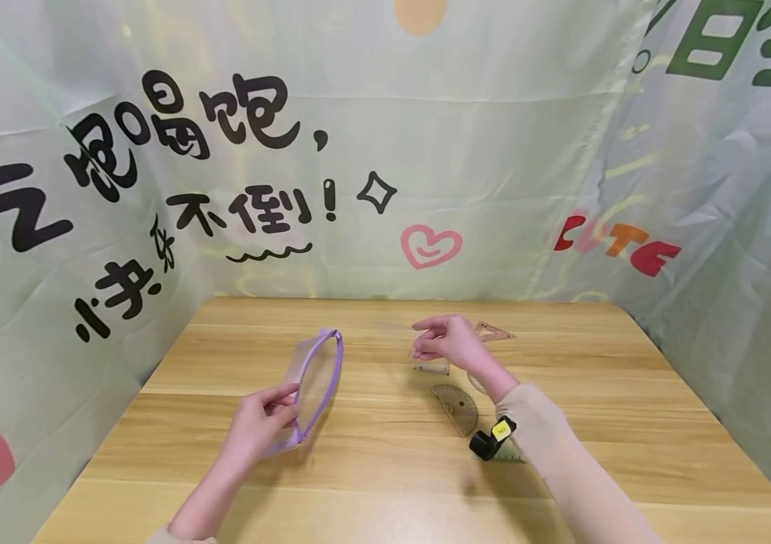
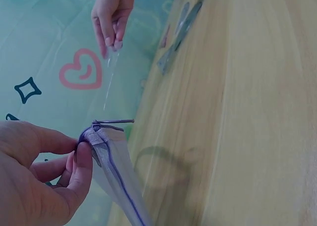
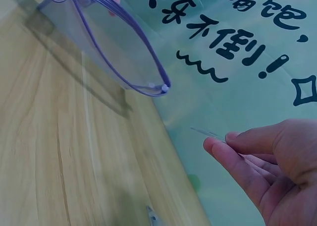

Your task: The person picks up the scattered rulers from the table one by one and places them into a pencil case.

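Observation:
My left hand [image 1: 259, 419] pinches the edge of a translucent zip pouch [image 1: 339, 355] with purple trim, held up with its mouth gaping to the right. The zip pull [image 2: 114, 121] sticks out beside the fingertips in the left wrist view. To the right, above the table, my right hand [image 1: 450, 341] pinches a thin clear strip, perhaps a ruler [image 2: 110, 84], between thumb and fingers. Its end [image 3: 202, 131] points toward the pouch, apart from it. Below the right hand lies a clear measuring piece [image 1: 433, 368], partly hidden. A dark-tinted protractor [image 1: 456, 408] lies nearer.
A pinkish set square [image 1: 493, 332] lies behind the right forearm. A clear protractor [image 1: 476, 383] and a greenish piece [image 1: 511, 452] are partly covered by the right arm and its black wrist camera [image 1: 486, 446]. Printed cloth walls [image 1: 494, 151] surround the wooden table [image 1: 385, 483].

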The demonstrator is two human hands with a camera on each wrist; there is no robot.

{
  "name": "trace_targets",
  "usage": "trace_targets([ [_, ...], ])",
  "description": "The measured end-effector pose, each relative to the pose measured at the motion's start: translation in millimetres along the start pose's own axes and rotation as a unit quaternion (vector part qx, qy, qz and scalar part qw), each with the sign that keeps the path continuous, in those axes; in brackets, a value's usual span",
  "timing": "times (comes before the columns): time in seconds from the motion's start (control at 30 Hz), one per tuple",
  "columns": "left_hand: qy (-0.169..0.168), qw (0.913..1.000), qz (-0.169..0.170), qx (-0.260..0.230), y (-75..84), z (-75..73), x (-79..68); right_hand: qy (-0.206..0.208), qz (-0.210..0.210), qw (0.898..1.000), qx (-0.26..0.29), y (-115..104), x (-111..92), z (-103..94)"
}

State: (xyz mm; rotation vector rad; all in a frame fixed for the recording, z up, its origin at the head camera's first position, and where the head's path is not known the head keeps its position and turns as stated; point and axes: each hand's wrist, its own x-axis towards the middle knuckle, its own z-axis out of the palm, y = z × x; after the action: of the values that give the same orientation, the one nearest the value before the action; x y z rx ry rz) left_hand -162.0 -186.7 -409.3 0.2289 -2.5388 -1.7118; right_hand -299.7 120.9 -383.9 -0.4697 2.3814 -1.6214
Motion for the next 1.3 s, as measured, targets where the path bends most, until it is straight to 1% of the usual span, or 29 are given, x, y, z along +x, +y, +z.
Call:
trace_targets([
  [0.2, 0.004, 1.0, -0.004, -0.005, 3.9, 3.8, -0.7, -0.003, 0.01, 1.0, 0.005, -2.4, 1.5, 8.0],
  [0.33, 0.002, 1.0, 0.0, -0.01, 2.8, 4.7, -1.9, -0.011, 0.006, 1.0, 0.018, -3.8, 3.6, 13.8],
  [0.5, -0.001, 1.0, -0.003, -0.009, 0.3, 6.1, -4.7, -0.021, 0.01, 0.999, 0.035, -4.7, 3.0, 20.3],
  [0.67, 0.001, 0.9999, -0.006, -0.011, 1.0, 7.1, -5.9, -0.025, 0.013, 0.999, 0.031, -6.5, 1.6, 25.8],
  [0.77, 0.003, 0.9998, -0.007, -0.018, 2.5, 6.2, -6.6, -0.032, 0.016, 0.999, 0.041, -8.5, 1.8, 29.8],
  [0.97, 0.006, 0.9996, -0.019, -0.02, 6.2, 2.1, -10.1, -0.048, 0.027, 0.997, 0.059, -12.8, 1.8, 38.3],
  [1.3, -0.008, 0.9997, -0.021, -0.014, 7.9, -1.7, -12.8, -0.068, 0.022, 0.995, 0.073, -18.9, 1.3, 48.1],
])
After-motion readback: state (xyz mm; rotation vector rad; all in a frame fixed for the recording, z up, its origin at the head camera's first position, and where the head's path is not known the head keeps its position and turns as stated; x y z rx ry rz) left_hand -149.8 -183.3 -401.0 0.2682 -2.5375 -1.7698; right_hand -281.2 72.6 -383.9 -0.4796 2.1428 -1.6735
